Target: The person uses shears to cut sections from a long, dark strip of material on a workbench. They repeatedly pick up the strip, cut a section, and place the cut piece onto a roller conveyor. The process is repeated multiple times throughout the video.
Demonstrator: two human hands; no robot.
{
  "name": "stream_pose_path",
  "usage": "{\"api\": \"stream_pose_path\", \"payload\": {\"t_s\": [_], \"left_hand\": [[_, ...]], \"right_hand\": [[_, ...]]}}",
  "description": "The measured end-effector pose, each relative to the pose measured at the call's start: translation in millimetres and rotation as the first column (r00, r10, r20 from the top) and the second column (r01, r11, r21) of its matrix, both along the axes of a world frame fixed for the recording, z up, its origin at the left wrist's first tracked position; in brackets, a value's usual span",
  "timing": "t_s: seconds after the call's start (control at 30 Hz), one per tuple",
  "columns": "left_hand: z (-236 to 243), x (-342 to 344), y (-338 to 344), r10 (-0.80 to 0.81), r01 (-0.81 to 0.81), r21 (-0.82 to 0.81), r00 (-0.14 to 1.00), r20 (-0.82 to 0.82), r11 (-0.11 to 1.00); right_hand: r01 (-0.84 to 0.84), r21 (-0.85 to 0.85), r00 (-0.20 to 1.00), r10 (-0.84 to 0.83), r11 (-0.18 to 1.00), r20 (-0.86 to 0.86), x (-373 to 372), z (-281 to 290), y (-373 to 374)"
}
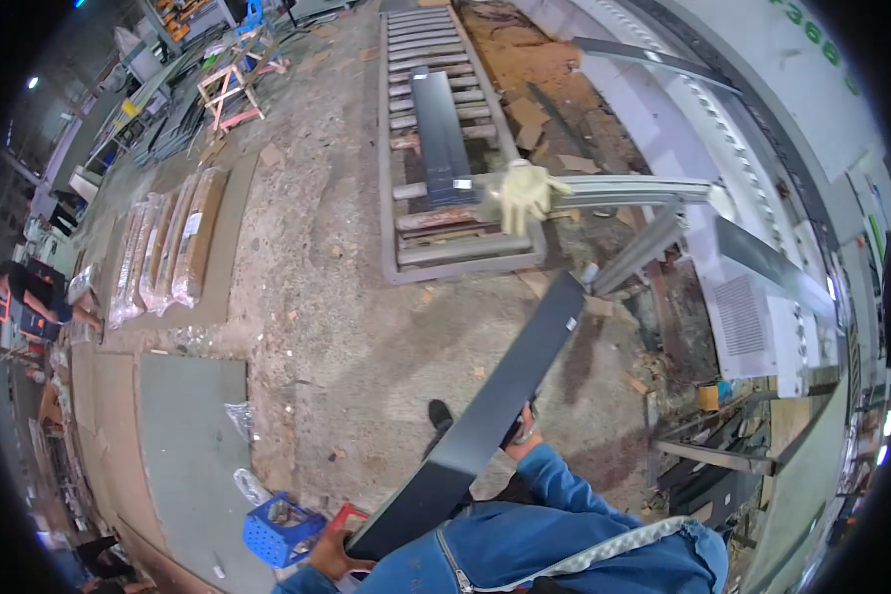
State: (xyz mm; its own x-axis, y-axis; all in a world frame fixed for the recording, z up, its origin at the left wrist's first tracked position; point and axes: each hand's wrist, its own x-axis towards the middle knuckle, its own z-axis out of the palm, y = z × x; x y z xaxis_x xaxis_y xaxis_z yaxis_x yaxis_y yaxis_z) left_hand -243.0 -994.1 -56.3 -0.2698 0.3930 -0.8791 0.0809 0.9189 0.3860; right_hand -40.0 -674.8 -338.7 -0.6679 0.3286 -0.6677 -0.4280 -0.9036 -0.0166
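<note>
A long dark grey panel (495, 411), with a small white label near its far end, slants across in front of my body. My left hand (335, 554) grips its near lower end at the left. Farther up, my right hand (523, 438) holds its right edge from below, with part of the fingers hidden by the panel. Past the panel's far end, a pale work glove (527, 195) hangs on the end of a metal rail (629, 189). Another dark panel (439, 134) lies on the roller conveyor (391, 213) ahead.
A large white machine (752, 332) with metal arms stands along the right. Wrapped long packages (173, 243) lie on cardboard at the left. A blue plastic basket (275, 535) sits beside my left hand, near a grey-green sheet (193, 436). Another person (45, 297) is at the far left.
</note>
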Motion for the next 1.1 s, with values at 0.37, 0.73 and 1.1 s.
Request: {"api": "stream_pose_path", "payload": {"t_s": [0.37, 0.73, 1.1], "left_hand": [[-35, -152, 122, 0.413, -0.341, 0.234, 0.763, -0.497, 0.911], [-245, -291, 524, 0.599, -0.429, 0.478, 0.746, -0.291, 0.767], [-408, -365, 758, 0.571, -0.469, 0.549, 0.821, -0.017, 0.691]], "right_hand": [[-0.135, 0.222, 0.988, 0.15, 0.966, -0.048, -462, 53, 166], [-0.313, 0.571, 0.906, 0.059, 0.759, 0.418, -629, -78, 607], [-0.311, 0.55, 0.781, -0.121, 0.775, 0.612, -659, -257, 865]]}}
